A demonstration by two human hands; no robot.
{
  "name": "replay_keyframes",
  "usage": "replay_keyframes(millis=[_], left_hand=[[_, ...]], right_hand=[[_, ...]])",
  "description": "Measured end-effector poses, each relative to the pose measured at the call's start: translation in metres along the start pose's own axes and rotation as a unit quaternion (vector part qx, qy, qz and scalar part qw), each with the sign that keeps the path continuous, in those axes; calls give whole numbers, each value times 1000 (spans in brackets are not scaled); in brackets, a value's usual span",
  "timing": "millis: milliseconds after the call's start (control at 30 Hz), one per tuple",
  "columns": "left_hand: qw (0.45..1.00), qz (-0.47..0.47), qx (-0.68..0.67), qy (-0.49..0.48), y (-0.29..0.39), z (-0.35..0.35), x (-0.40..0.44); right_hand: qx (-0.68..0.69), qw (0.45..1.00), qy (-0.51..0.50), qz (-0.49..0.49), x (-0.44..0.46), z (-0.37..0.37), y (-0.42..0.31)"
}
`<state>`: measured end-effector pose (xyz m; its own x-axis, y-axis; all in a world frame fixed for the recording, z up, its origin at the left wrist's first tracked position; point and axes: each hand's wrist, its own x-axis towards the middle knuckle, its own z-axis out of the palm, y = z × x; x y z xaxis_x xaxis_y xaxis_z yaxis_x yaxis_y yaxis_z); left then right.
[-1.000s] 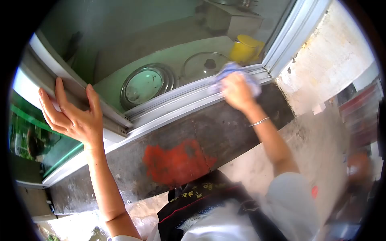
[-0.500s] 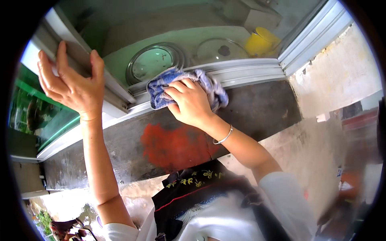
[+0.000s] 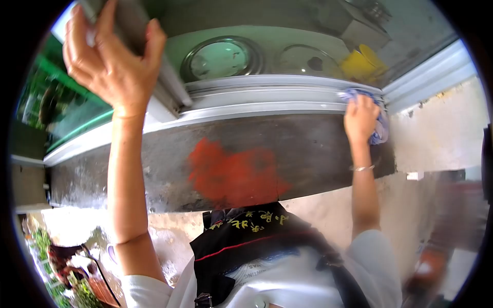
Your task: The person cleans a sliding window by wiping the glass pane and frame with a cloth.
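Between two and three o'clock, the right hand (image 3: 361, 122) has its fingers closed on a blue-and-white cloth (image 3: 382, 129) at the corner of the window track (image 3: 257, 96); the track's raised ribs could snag it if it drags loosely. At ten o'clock, the left hand (image 3: 119, 77) spreads open fingers against the sash frame (image 3: 173, 84), where uneven sideways pressure could slide the sash.

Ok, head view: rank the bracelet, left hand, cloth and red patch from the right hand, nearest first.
From the right hand:
1. Blue-and-white cloth, under its fingers.
2. Bracelet, on the right wrist.
3. Red patch, mid-ledge, to the left.
4. Left hand, far left, up at the window frame.
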<state>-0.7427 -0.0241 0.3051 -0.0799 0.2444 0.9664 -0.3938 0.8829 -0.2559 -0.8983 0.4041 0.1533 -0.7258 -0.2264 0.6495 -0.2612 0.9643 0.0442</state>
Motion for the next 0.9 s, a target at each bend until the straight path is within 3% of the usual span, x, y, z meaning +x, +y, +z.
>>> replay_keyframes(millis=[100, 167, 200, 233, 300, 333, 367, 400, 433, 467, 500, 533, 567, 633, 700, 733, 767, 800, 833, 900], left_hand=[[1000, -2, -15, 9, -2, 4, -1], [996, 65, 54, 17, -10, 2, -5], [997, 61, 42, 25, -9, 4, -5], [998, -16, 5, -68, 18, -26, 9], [994, -13, -104, -1, 13, -20, 5], [986, -65, -117, -99, 8, -32, 1], [964, -91, -232, -92, 10, -51, -2], [914, -150, -370, -71, 14, -71, -11], [869, -247, -400, -152, 18, -103, -27], [762, -369, -483, -222, 27, -128, -44], [671, -381, -543, -331, 27, -152, -59], [614, -393, -581, -362, 43, -166, -71], [560, -402, -616, -382, 58, -178, -77], [667, -282, -527, -445, 75, -188, -96], [602, -345, -578, -430, 74, -192, -105], [588, -361, -574, -441, 69, -193, -106], [608, -388, -554, -416, 66, -192, -108], [588, -453, -537, -401, 60, -194, -107], [565, -514, -518, -384, 53, -194, -97], [529, -610, -536, -246, 48, -190, -95]], right_hand=[[236, 956, -6, -175, -19, -39, -124], [333, 911, -45, -240, -22, -56, -188], [372, 887, -58, -267, -19, -57, -212], [407, 863, -47, -296, -17, -52, -230], [496, 797, -145, -313, -10, -65, -248], [663, 616, -414, -94, -12, -80, -251], [754, 438, -478, 104, -21, -98, -249], [784, 373, -470, 156, -32, -109, -241], [807, 305, -461, 207, -38, -113, -228], [833, 248, -451, 204, -44, -108, -216], [851, 191, -445, 206, -51, -105, -206], [859, 167, -436, 209, -54, -115, -203], [857, 163, -441, 209, -58, -126, -197], [829, 134, -514, 175, -64, -141, -183], [765, 353, -539, 8, -64, -133, -172], [763, 394, -513, 15, -66, -131, -170], [759, 435, -484, 20, -69, -129, -166], [737, 538, -409, 12, -70, -126, -161], [731, 571, -368, 65, -69, -130, -158], [734, 564, -350, 144, -74, -117, -140]])
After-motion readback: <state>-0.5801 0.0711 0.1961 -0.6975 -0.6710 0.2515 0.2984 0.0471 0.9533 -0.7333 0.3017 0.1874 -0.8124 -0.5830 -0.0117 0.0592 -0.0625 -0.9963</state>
